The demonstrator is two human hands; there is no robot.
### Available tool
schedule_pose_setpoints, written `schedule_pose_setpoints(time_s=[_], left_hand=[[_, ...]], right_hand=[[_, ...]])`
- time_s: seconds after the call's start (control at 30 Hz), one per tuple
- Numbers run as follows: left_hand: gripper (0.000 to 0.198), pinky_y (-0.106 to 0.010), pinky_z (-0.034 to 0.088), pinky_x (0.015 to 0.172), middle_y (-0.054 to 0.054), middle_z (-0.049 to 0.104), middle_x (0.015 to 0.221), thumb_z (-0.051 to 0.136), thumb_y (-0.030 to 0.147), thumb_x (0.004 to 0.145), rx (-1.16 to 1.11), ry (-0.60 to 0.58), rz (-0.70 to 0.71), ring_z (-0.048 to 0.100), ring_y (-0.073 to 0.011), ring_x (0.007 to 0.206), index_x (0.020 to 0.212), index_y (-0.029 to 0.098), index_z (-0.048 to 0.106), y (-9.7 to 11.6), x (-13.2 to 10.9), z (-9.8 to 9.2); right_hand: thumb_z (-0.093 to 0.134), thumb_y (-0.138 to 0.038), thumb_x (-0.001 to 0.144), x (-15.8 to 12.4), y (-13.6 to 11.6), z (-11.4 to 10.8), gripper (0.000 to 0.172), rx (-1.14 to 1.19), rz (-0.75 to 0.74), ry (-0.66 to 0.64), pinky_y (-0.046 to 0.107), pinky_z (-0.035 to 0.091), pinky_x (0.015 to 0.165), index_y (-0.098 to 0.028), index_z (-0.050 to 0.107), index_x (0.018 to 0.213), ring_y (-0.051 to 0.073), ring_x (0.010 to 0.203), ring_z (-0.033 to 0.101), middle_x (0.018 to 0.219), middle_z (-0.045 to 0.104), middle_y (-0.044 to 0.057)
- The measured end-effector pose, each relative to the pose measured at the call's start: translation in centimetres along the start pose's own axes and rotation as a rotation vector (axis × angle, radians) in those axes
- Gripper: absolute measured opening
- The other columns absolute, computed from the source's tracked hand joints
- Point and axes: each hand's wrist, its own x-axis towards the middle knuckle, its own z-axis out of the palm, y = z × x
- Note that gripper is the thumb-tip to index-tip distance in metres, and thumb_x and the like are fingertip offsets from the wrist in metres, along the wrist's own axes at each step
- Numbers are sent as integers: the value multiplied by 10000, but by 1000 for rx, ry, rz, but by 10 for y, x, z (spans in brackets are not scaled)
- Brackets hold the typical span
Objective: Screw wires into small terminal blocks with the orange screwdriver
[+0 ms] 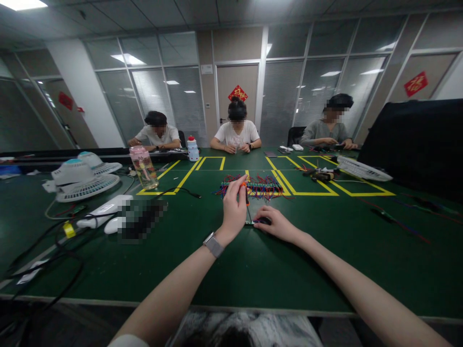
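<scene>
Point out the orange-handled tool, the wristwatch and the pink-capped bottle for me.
Orange-handled tool (248, 202): head view, lower part of its handle.
Wristwatch (215, 246): head view, on its band.
Pink-capped bottle (145, 170): head view, middle of its clear body.

- A small circuit board (249, 223) lay on the table (307, 274), in front of the wearer.
- Above it was a screwdriver (248, 201), in the left hand (233, 208).
- The right hand (277, 225) was at the board's right end.
- Just behind the hands lay wired boards (269, 185).
- Left of these stood a drink bottle (145, 169), with fans (87, 187) farther left.
- Hand tools (321, 175) lay to the right.
- Three people (236, 132) sat along the far side.
</scene>
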Motion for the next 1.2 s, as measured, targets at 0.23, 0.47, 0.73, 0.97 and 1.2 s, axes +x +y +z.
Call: schedule_pose_setpoints(time_s=[0.23,0.47,0.73,0.97,1.2], left_hand=[[349,-323,423,954,-81,587,1198,354,218,956,-36,-32,-38,556,-166,1093,1279,212,485,-4,0,1],[248,-279,464,803,-47,546,986,563,304,867,83,22,-6,554,-152,872,1097,236,628,4,0,-2],[307,-303,433,908,-64,605,1082,427,238,936,13,3,13,564,-160,1012,1213,219,557,5,1,-3],[297,-298,442,889,-66,562,1065,438,268,930,48,26,9,556,-161,997,1183,226,588,6,0,-2],[244,-278,458,825,-45,610,964,533,271,886,55,20,22,578,-151,879,1106,220,625,8,1,-3]], right_hand=[[669,-280,791,0,0,0,111,10,11,-7,337,445,821,-196,697,858,203,877,575,904,616,51],[676,-273,780,0,-2,-1,108,7,13,-4,337,452,814,-189,695,846,200,862,574,895,610,54],[664,-289,795,0,0,-1,119,10,8,-10,336,448,818,-190,694,855,201,869,577,903,612,53],[663,-291,795,1,0,-2,119,9,2,-14,337,447,818,-197,697,860,201,872,577,908,614,52],[662,-276,794,0,0,-1,110,18,3,-4,332,450,812,-192,694,859,201,867,580,901,610,53]])
